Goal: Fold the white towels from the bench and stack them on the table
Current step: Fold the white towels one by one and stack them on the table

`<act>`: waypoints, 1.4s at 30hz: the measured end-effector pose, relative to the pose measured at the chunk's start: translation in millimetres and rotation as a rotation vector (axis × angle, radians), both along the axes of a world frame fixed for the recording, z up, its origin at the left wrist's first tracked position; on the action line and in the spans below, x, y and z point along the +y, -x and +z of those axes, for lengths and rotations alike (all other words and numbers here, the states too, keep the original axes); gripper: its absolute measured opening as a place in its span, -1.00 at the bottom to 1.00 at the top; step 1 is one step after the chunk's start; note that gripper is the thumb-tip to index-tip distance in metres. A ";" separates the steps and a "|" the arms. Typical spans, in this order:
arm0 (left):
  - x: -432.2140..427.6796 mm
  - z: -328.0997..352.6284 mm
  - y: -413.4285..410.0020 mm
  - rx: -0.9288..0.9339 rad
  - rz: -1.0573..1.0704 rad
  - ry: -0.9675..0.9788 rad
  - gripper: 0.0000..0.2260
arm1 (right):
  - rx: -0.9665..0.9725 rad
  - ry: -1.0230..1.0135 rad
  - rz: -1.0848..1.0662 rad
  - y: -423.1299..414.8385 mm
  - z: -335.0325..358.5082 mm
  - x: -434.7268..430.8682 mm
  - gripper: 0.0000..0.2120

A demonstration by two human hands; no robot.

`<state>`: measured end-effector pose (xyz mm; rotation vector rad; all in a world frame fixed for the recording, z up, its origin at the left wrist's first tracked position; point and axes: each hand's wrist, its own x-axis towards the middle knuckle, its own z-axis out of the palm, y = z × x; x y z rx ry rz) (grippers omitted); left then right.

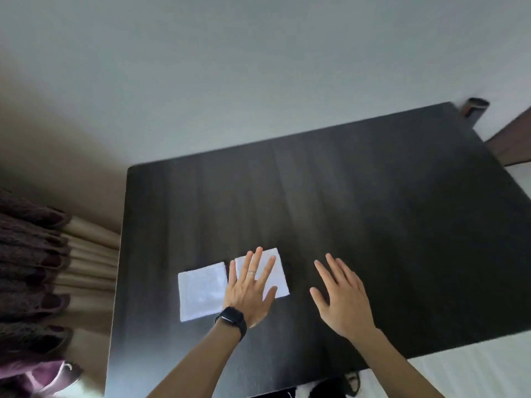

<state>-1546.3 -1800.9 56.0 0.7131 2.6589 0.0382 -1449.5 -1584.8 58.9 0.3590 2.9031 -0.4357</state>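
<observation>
At the far left hung gathered curtains [37,268], dark purple folds in front and beige folds behind them, close to the left edge of a dark wooden table [373,225] that filled most of the view and stood against a pale wall [258,67]. On the near left part of the tabletop lay two white towels, each folded into a small rectangle and resting flat, side by side rather than stacked, with a thin strip of dark wood showing between them. The left towel [201,291] lay uncovered. The right towel [280,278] sat just beside it, a little farther from the person, and the left hand [250,291] rested on its left part, palm down, fingers straight and spread, gripping nothing; a ring showed on one finger and a black watch [231,320] on the wrist. To the right of both towels, apart from them, the right hand [342,297] was over bare tabletop, palm down, fingers straight and fanned out, holding nothing; whether it touched the wood could not be told. Past the table's far right corner stood a small dark object [475,107], too blurred to identify, and a piece of brown furniture [514,142] met the right edge of the view.
</observation>
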 end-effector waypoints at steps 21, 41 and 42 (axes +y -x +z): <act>513.8 252.5 -385.9 0.067 -1.020 -0.595 -0.45 | 0.601 -0.437 -1.229 -539.1 232.5 283.8 -0.56; 918.7 362.1 -788.4 -0.064 -1.549 -0.968 -0.49 | 0.607 -0.771 -1.690 -904.2 346.7 550.8 -0.57; 938.2 365.1 -804.8 -0.074 -1.560 -0.974 -0.49 | 0.601 -0.776 -1.704 -919.7 349.0 565.3 -0.55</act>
